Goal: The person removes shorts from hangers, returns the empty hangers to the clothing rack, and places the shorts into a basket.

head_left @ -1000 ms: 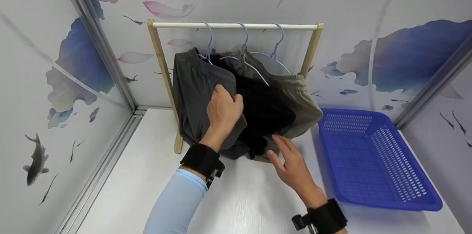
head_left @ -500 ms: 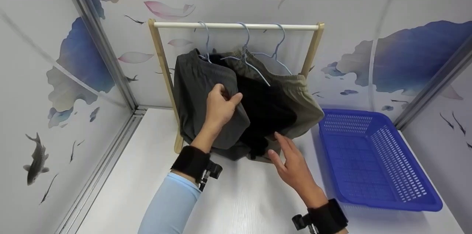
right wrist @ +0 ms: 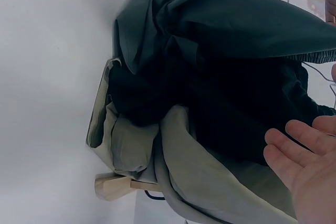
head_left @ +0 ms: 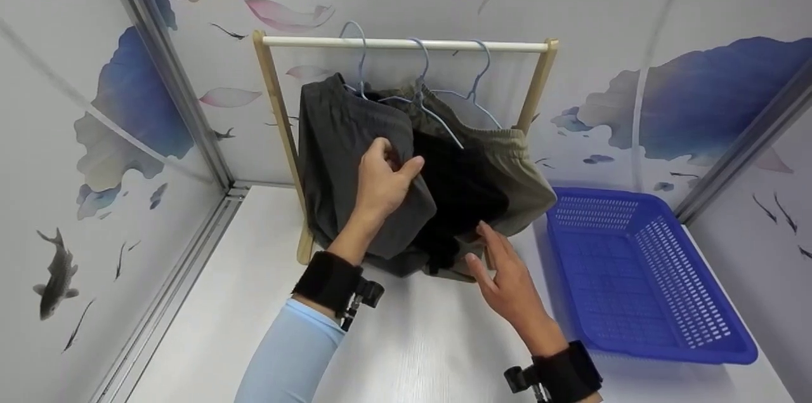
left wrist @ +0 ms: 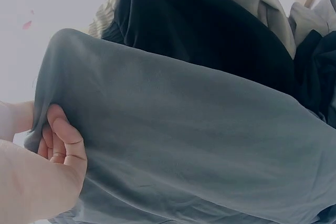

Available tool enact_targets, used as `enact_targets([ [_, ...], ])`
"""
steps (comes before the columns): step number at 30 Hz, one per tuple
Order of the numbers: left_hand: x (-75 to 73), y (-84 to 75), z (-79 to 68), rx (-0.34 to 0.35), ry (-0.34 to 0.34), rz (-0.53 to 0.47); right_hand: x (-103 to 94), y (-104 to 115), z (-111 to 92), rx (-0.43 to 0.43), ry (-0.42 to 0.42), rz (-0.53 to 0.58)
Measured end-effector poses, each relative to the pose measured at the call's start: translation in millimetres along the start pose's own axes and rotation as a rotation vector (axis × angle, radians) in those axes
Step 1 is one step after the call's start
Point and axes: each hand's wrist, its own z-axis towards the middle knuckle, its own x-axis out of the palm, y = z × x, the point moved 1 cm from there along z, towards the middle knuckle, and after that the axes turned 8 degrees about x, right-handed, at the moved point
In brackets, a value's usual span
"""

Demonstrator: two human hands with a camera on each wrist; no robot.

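My left hand (head_left: pixel 384 184) grips the waistband side of dark grey shorts (head_left: pixel 333 155), fingers curled into the cloth and thumb at the edge. In the left wrist view, the cloth is bunched between the fingers (left wrist: pixel 67 132). The shorts are on a light blue hanger (head_left: pixel 363 63) whose hook now arches above the rail (head_left: pixel 507 46). My right hand (head_left: pixel 514 285) has relaxed, spread fingers close to the lower part of black shorts (head_left: pixel 457 181). Khaki shorts (head_left: pixel 533 184) hang behind the black ones. The right wrist view shows the right hand (right wrist: pixel 310 166) holding nothing.
A wooden-ended clothes rack (head_left: pixel 536 89) stands on the white table (head_left: pixel 419 352) against a patterned wall. Two more hangers, a middle hanger (head_left: pixel 424 63) and a right hanger (head_left: pixel 486 63), are on its rail. A blue plastic basket (head_left: pixel 634 289) sits at the right.
My left hand has opened its thumb out a little and risen slightly with the grey shorts. Their hanger hook has moved up above the rail. The right hand has barely shifted.
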Motion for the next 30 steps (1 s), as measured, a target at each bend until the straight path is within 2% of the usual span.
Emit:
enact_targets([
  [8, 3.6, -9.3, -1.7, 0.050, -0.001, -0.021, -2.7, -2.2, -1.1, 0.030, -0.001, 0.016],
  [16, 7.4, -14.9, -8.3, 0.103, 0.000, -0.002, -4.0, -6.6, -1.8, -0.040, -0.052, 0.030],
  [23, 11.5, -10.9, -26.0, 0.122, -0.004, 0.005, -5.2, -8.3, -8.5, -0.111, -0.103, 0.062],
  [30, 16.5, -0.5, -47.5, 0.143, 0.000, 0.014, -4.3, -8.4, -19.1, -0.102, -0.115, 0.112],
])
